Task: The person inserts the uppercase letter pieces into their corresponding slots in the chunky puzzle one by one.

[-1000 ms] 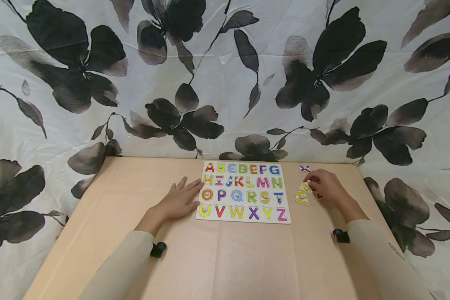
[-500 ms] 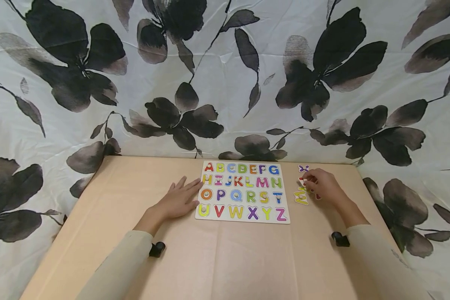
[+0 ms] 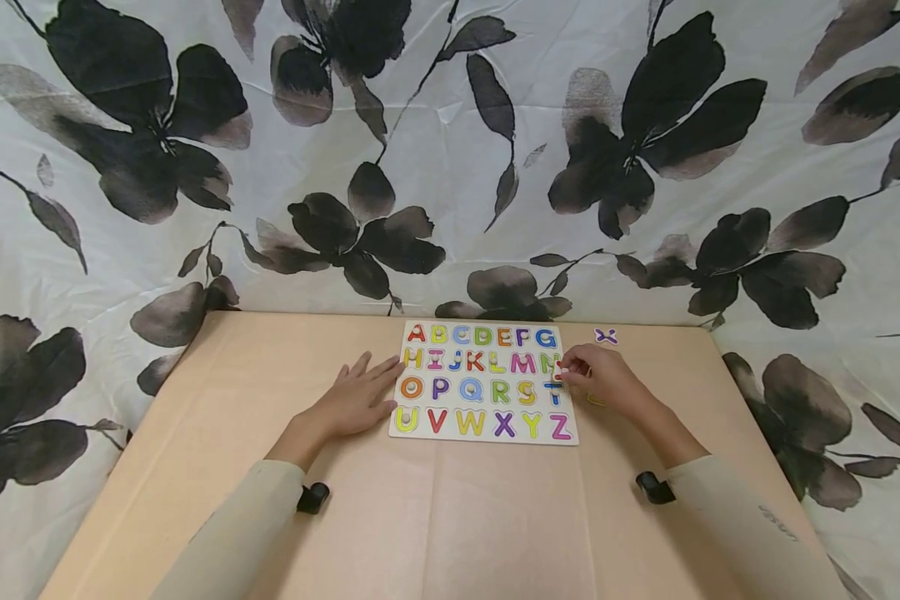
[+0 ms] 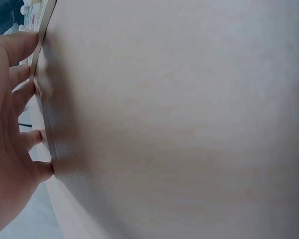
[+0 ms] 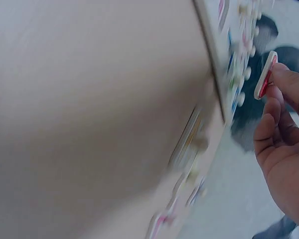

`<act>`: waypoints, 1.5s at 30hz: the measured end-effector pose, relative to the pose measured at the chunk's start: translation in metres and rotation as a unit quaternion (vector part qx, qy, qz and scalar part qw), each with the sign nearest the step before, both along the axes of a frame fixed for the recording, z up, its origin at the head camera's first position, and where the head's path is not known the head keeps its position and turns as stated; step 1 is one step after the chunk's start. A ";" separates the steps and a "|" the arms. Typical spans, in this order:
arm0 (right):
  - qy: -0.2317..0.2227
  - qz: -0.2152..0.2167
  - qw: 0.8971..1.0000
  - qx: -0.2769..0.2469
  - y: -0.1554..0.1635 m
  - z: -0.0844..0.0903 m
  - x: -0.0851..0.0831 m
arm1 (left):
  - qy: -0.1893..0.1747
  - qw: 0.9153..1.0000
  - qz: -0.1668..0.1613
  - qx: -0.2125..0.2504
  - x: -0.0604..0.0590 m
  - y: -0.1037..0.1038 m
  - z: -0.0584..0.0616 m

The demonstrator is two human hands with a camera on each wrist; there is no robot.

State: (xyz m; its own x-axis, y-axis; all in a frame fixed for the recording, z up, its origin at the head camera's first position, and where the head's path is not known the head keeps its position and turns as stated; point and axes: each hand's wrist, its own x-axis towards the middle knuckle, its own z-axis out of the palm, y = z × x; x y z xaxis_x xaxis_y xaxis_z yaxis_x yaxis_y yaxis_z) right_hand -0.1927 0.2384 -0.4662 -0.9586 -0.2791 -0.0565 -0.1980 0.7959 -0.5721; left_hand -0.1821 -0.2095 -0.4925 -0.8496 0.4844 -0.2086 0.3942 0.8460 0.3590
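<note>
Head: left hand (image 3: pixel 356 400) flat, fingers straight against alphabet board (image 3: pixel 487 429) left edge, likely steadying; right hand (image 3: pixel 596 379) at board's right edge, near T. Left wrist: fingertips (image 4: pixel 32 84) touching board rim. Right wrist: red letter piece (image 5: pixel 265 74) pinched edgewise, clear of board.

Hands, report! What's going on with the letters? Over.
Left hand flat, steadying board. Right hand pinches red letter over board's right edge. Nothing blocking.

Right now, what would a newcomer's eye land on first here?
The bright alphabet puzzle board in the middle of the tan table. The right hand pinches a red and white letter piece at the board's right edge, while the left hand presses flat against its left edge.
</note>
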 end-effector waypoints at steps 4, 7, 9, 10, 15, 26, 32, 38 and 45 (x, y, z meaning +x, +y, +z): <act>-0.032 -0.002 0.999 -0.008 -0.024 0.002 0.002 | -0.001 1.000 0.001 0.001 -0.001 0.000 0.001; -0.045 -0.001 0.999 -0.018 -0.042 0.002 0.004 | -0.003 1.000 0.002 -0.001 -0.001 0.000 0.001; -0.045 0.004 0.999 -0.022 -0.052 0.002 0.005 | -0.005 1.000 0.002 -0.002 -0.001 0.000 0.000; -0.043 0.005 0.999 -0.024 -0.058 0.001 0.006 | -0.005 1.000 0.001 -0.002 -0.001 0.000 0.000; -0.039 0.014 0.998 -0.038 -0.083 -0.002 0.008 | -0.004 1.000 0.000 0.002 -0.001 0.000 0.001; -0.047 0.039 0.995 -0.079 -0.133 -0.012 0.012 | -0.003 1.000 0.002 0.004 -0.003 0.001 -0.001; -0.025 0.058 0.997 -0.049 -0.160 -0.015 0.015 | 0.003 1.000 0.001 0.001 -0.004 0.000 -0.001; 0.006 0.078 0.997 -0.008 -0.183 -0.020 0.018 | 0.001 1.000 0.001 0.006 -0.004 0.000 -0.001; 0.028 0.105 0.993 0.034 -0.199 -0.028 0.020 | 0.003 1.000 -0.002 0.010 -0.004 0.000 -0.002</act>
State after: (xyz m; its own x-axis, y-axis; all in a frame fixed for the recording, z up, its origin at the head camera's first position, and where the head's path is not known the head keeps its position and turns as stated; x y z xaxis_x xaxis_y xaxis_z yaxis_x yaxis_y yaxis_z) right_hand -0.1725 0.0391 -0.4938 -0.8820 -0.4703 -0.0302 -0.3938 0.7705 -0.5012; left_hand -0.1857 -0.2099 -0.4941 -0.8487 0.4924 -0.1928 0.4004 0.8366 0.3739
